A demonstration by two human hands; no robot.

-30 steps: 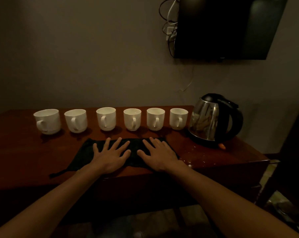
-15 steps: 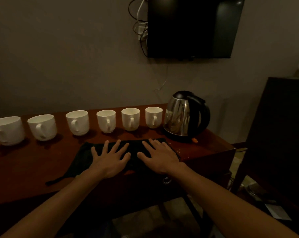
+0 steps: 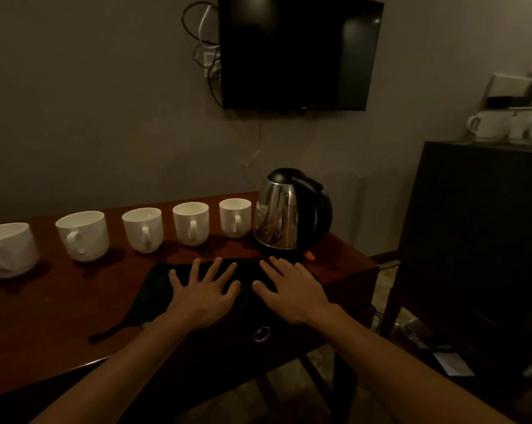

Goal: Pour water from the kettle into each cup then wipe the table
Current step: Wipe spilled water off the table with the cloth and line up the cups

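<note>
Several white cups stand in a row along the back of the brown wooden table (image 3: 44,316), the nearest to the kettle being one cup (image 3: 235,217). A steel kettle (image 3: 284,218) with a black handle sits on its base at the row's right end, partly hiding what is behind it. A dark cloth (image 3: 157,286) lies flat in front of the cups. My left hand (image 3: 202,293) and my right hand (image 3: 292,290) both rest flat on the cloth, fingers spread, just in front of the kettle.
A black screen (image 3: 298,50) hangs on the wall above the kettle, with cables (image 3: 206,59) beside it. A dark cabinet (image 3: 478,240) stands right of the table and carries more white cups (image 3: 491,125). The table's right edge lies just past the kettle.
My view has swung to the right, so the cups slide left in the picture and the cabinet comes into sight. Both hands stay flat on the cloth.
</note>
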